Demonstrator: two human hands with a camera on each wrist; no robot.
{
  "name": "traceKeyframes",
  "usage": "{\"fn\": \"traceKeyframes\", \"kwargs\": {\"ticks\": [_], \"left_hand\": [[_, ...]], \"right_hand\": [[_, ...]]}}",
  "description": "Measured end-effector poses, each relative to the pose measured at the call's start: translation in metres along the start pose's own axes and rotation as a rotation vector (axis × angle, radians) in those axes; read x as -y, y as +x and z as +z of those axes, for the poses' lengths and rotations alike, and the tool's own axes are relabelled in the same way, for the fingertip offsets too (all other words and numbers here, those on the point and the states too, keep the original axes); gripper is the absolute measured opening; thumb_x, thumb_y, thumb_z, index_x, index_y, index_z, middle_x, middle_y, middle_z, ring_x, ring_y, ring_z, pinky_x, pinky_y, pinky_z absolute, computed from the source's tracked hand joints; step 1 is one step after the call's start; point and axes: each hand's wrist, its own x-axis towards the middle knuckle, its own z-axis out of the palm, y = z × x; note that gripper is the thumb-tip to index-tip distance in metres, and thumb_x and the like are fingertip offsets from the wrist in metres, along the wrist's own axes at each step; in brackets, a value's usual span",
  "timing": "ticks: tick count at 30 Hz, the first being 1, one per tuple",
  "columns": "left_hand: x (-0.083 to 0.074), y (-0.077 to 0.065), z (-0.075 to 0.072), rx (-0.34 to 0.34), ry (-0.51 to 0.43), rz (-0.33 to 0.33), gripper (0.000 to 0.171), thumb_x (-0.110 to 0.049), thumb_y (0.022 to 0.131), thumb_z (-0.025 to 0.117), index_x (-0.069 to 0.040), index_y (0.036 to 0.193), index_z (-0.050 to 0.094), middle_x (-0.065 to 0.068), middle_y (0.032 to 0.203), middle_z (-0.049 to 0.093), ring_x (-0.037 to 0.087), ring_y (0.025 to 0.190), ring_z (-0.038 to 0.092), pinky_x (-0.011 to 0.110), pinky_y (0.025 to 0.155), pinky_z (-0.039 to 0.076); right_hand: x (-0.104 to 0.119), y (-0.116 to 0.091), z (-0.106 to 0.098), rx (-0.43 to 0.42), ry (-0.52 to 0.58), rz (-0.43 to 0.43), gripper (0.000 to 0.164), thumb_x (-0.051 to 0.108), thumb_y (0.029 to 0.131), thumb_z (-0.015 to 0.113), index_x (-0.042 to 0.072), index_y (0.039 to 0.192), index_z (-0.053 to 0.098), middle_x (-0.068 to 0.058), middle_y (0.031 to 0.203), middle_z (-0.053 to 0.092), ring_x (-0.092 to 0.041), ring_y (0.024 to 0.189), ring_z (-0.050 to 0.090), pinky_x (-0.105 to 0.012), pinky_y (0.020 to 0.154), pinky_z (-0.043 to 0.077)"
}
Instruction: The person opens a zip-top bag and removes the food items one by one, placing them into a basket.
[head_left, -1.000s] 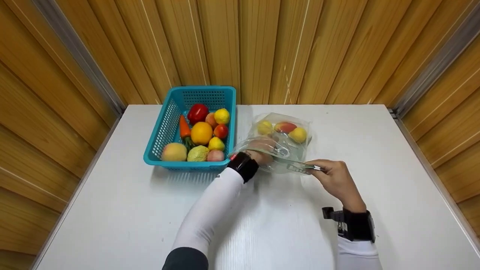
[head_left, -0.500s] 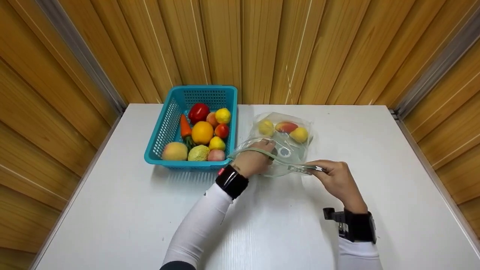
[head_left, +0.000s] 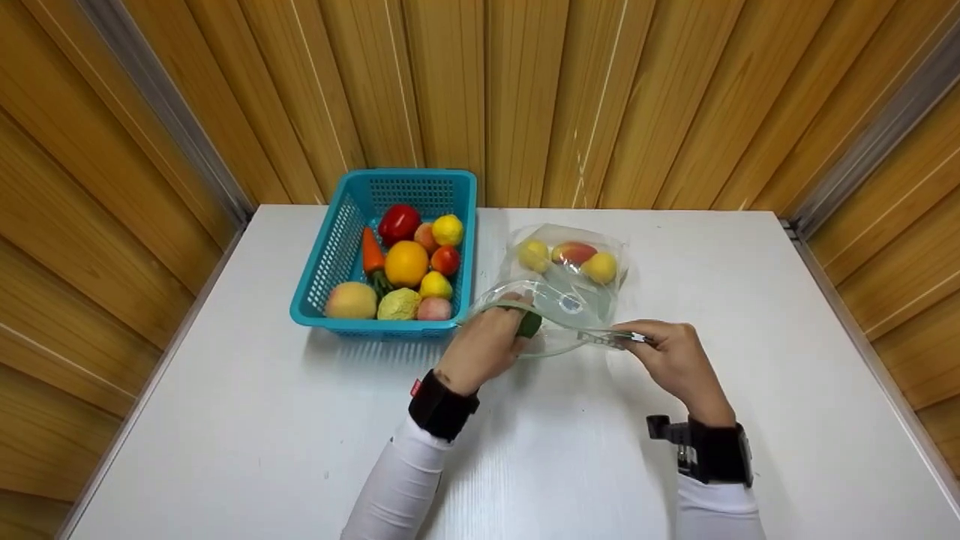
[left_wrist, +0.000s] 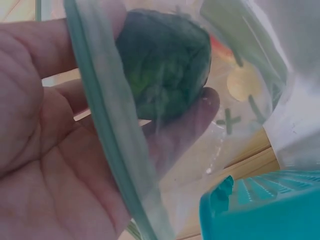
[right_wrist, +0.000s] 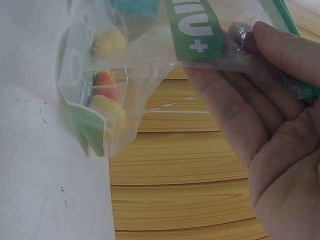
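Observation:
My left hand [head_left: 480, 351] grips a dark green, rounded vegetable [head_left: 529, 324] at the mouth of a clear zip bag [head_left: 592, 300]. In the left wrist view the green vegetable [left_wrist: 162, 65] shows through the plastic, with fingers on either side of it; its exact kind is not plain. My right hand [head_left: 679, 364] pinches the right end of the bag's green-edged opening between thumb and fingers. At the bag's far end lie a yellow fruit [head_left: 533, 256], a red and yellow mango [head_left: 574, 253] and another yellow fruit [head_left: 599, 267].
Just left of the bag stands a teal basket [head_left: 306, 313] of fruit and vegetables, among them a carrot [head_left: 373, 252], an orange [head_left: 406, 264] and a red pepper [head_left: 399, 223]. A wood-patterned wall [head_left: 525, 105] borders the white table [head_left: 247, 435] at the back.
From deep inside the bag, my left hand has drawn back toward me and left, bringing the green vegetable to the opening. My right hand keeps its hold at the same place.

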Motion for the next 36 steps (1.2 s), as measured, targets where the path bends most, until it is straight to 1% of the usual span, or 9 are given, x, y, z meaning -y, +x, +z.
{"fn": "traceKeyframes", "kwargs": {"ticks": [4,6,12,17,24,28,30,36], "left_hand": [[0.001,-0.005,0.000,-0.025,-0.010,-0.005,0.025,-0.005,0.089,0.079,-0.004,0.112,0.069,0.007,0.102,0.070,0.024,0.089,0.066,0.035,0.086,0.058],[0.000,-0.007,-0.001,-0.028,-0.012,-0.011,0.023,-0.006,0.088,0.080,-0.004,0.109,0.070,0.007,0.100,0.071,0.024,0.088,0.067,0.036,0.086,0.058],[-0.002,-0.012,-0.004,-0.036,0.018,-0.007,0.030,-0.011,0.088,0.082,-0.003,0.114,0.069,0.012,0.106,0.073,0.028,0.095,0.069,0.040,0.092,0.056],[-0.004,-0.015,-0.009,-0.022,0.048,-0.004,0.038,-0.013,0.089,0.082,-0.005,0.122,0.066,0.013,0.111,0.071,0.029,0.100,0.068,0.041,0.097,0.054],[-0.009,-0.019,-0.016,0.017,0.047,0.008,0.046,-0.013,0.088,0.083,-0.008,0.129,0.063,0.011,0.122,0.068,0.028,0.108,0.066,0.041,0.101,0.054],[-0.011,-0.020,-0.020,0.023,0.040,0.026,0.049,-0.011,0.087,0.084,-0.008,0.131,0.064,0.010,0.125,0.067,0.027,0.110,0.065,0.039,0.103,0.053],[-0.012,-0.021,-0.023,0.023,0.032,0.040,0.051,-0.009,0.086,0.084,-0.008,0.132,0.064,0.009,0.125,0.067,0.026,0.112,0.064,0.038,0.103,0.053],[-0.016,-0.023,-0.031,0.035,-0.014,0.060,0.057,-0.008,0.085,0.085,-0.008,0.137,0.063,0.008,0.131,0.065,0.025,0.117,0.062,0.036,0.106,0.051]], "right_hand": [[-0.001,0.000,0.002,0.000,0.008,-0.007,0.020,-0.015,0.081,0.076,0.000,0.093,0.082,-0.016,0.094,0.078,0.002,0.083,0.068,-0.008,0.071,0.051],[-0.001,0.000,0.002,0.001,0.008,-0.011,0.021,-0.015,0.081,0.076,0.001,0.093,0.082,-0.015,0.094,0.078,0.002,0.083,0.068,-0.008,0.071,0.051],[-0.002,0.001,0.001,0.002,-0.013,-0.034,0.021,-0.016,0.081,0.076,0.000,0.093,0.082,-0.016,0.094,0.078,0.000,0.084,0.068,-0.007,0.071,0.051],[-0.002,0.002,0.000,0.017,-0.049,-0.034,0.024,-0.016,0.081,0.076,0.002,0.095,0.082,-0.012,0.095,0.079,-0.004,0.085,0.071,-0.008,0.073,0.051],[-0.002,0.002,-0.001,0.022,-0.065,-0.040,0.023,-0.014,0.081,0.077,0.003,0.096,0.082,-0.010,0.094,0.079,-0.011,0.084,0.074,-0.008,0.073,0.051],[-0.001,0.002,-0.001,0.030,-0.062,-0.035,0.022,-0.013,0.082,0.077,0.003,0.096,0.082,-0.010,0.095,0.079,-0.014,0.084,0.074,-0.008,0.073,0.051],[-0.001,0.001,-0.001,0.027,-0.061,-0.034,0.022,-0.013,0.082,0.077,0.003,0.096,0.082,-0.010,0.094,0.079,-0.014,0.084,0.074,-0.008,0.072,0.051],[0.000,0.000,0.001,0.013,-0.031,-0.028,0.022,-0.015,0.081,0.076,0.002,0.094,0.082,-0.012,0.093,0.079,0.000,0.083,0.069,-0.008,0.072,0.051]]}}
